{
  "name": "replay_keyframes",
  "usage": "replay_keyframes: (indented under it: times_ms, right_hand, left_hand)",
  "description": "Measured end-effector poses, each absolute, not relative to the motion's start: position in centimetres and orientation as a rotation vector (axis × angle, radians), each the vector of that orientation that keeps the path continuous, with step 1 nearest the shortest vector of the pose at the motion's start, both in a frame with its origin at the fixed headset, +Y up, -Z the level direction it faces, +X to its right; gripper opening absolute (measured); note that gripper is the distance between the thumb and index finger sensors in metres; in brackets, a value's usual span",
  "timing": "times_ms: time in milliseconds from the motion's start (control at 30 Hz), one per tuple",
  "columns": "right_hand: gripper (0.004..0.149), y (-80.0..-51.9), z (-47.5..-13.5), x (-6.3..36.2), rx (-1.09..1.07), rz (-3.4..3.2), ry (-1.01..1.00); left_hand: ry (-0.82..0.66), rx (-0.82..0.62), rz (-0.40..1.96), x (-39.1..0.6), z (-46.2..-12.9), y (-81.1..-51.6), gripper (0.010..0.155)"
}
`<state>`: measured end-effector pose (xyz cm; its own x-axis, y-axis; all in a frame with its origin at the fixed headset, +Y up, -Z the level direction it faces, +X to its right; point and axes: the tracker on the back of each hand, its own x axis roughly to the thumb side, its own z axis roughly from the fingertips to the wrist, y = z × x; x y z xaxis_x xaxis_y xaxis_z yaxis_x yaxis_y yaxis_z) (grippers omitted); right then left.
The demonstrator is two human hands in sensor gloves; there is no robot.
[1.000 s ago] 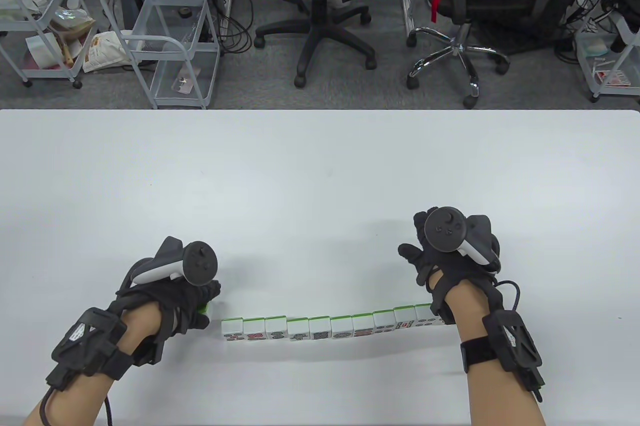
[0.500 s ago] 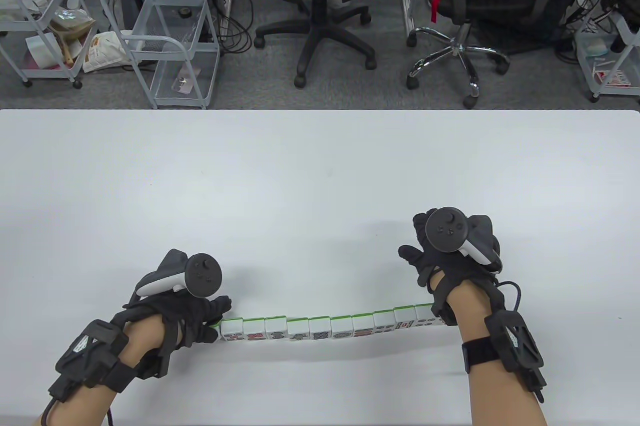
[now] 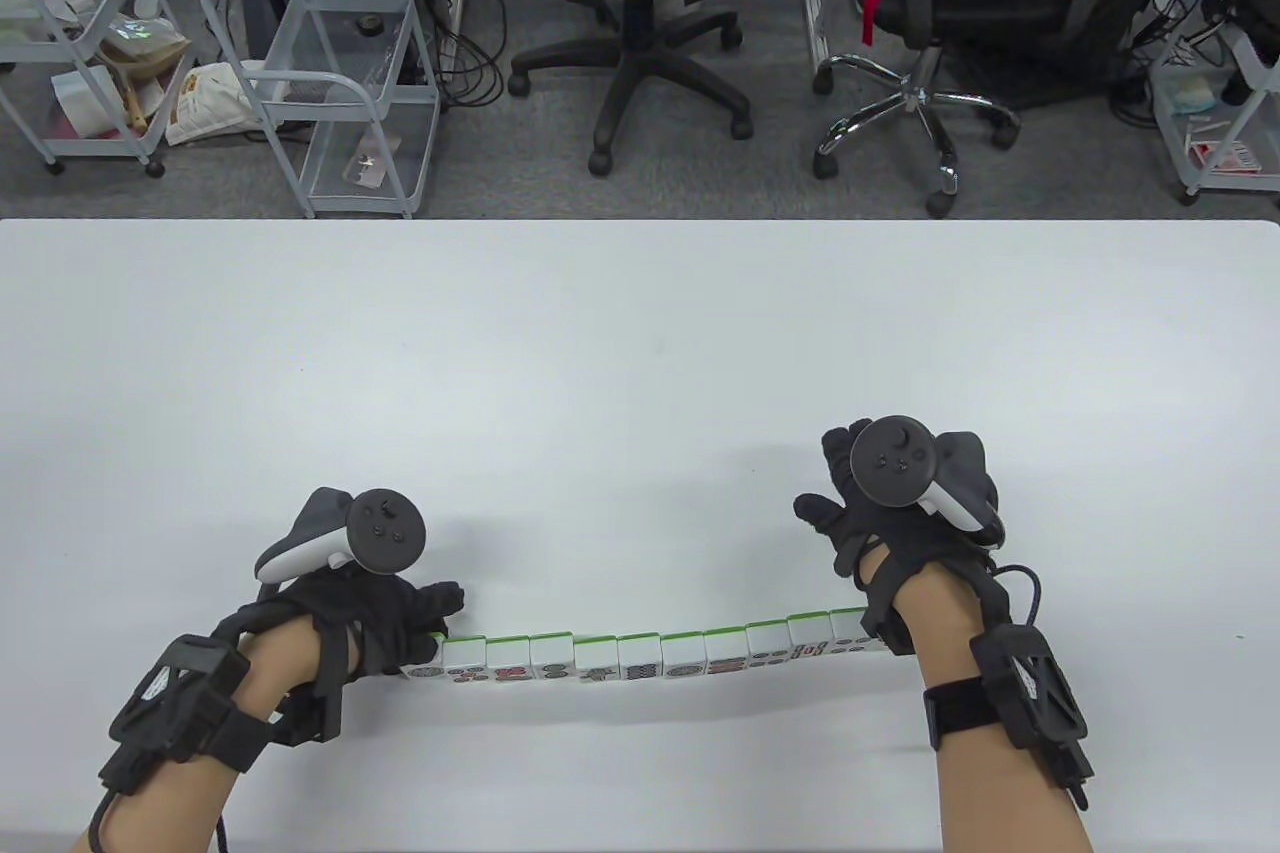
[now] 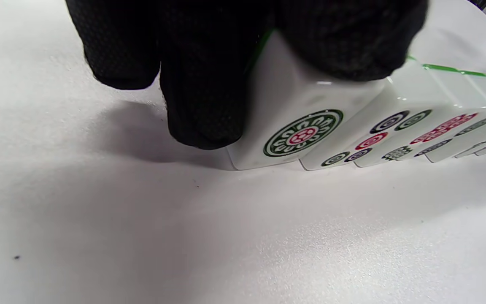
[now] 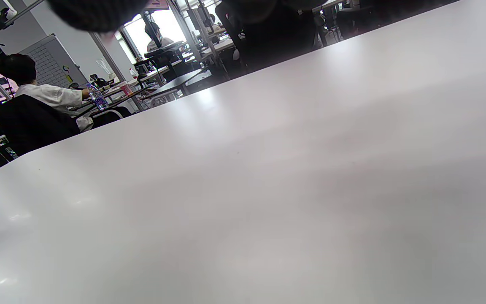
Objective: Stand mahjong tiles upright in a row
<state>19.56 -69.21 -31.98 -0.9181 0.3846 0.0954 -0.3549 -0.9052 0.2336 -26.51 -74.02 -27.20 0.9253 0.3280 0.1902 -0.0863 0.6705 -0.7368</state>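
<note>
Left wrist view — left hand (image 4: 209,63) pinches end tile (image 4: 298,126) beside row (image 3: 660,655); keep it vertical, release gently — right hand (image 3: 890,513) idle, fingers loose.

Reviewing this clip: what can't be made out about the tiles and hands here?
- Right end of the tile row: table view, hidden under the right hand's wrist.
- End tile's top and back: left wrist view, covered by the left hand's fingers.
- Far tile faces: left wrist view, blurred and cut off by the edge.
- Right hand's fingers: right wrist view, dark blurs.
</note>
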Motion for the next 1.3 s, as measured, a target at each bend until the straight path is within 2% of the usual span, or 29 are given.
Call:
replay_keyframes:
  times_ms: [100, 233, 367, 533, 633, 767, 1300]
  right_hand:
    - [0.081, -68.7, -32.1, 19.2, 0.222, 2.743, 0.284]
    - [0.072, -67.7, -32.7, 18.3, 0.229, 2.719, 0.29]
    - [0.071, -66.9, -34.0, 17.2, 0.24, 2.723, 0.284]
    - [0.078, -67.7, -35.0, 16.5, 0.233, 2.677, 0.271]
    - [0.084, -69.4, -35.0, 16.3, 0.231, 2.66, 0.318]
    - [0.085, -70.7, -34.8, 16.2, 0.229, 2.652, 0.367]
    - [0.084, -70.4, -33.9, 15.7, 0.263, 2.664, 0.362]
  left_hand:
    - [-0.252, -0.686, 0.242, -27.1, -28.1, -71.7, 0.074]
    - [-0.121, -0.465, 0.257, -26.8, -30.2, -67.6, 0.077]
    - [-0.012, -0.39, 0.261, -25.3, -32.8, -65.8, 0.085]
    - [0.07, -0.393, 0.539, -24.8, -34.1, -67.4, 0.087]
    - [0.103, -0.368, 0.517, -24.9, -34.2, -69.3, 0.089]
    - [0.091, -0.44, 0.504, -24.8, -34.0, -71.7, 0.088]
    - [0.063, -0.438, 0.508, -24.7, -33.5, -71.8, 0.088]
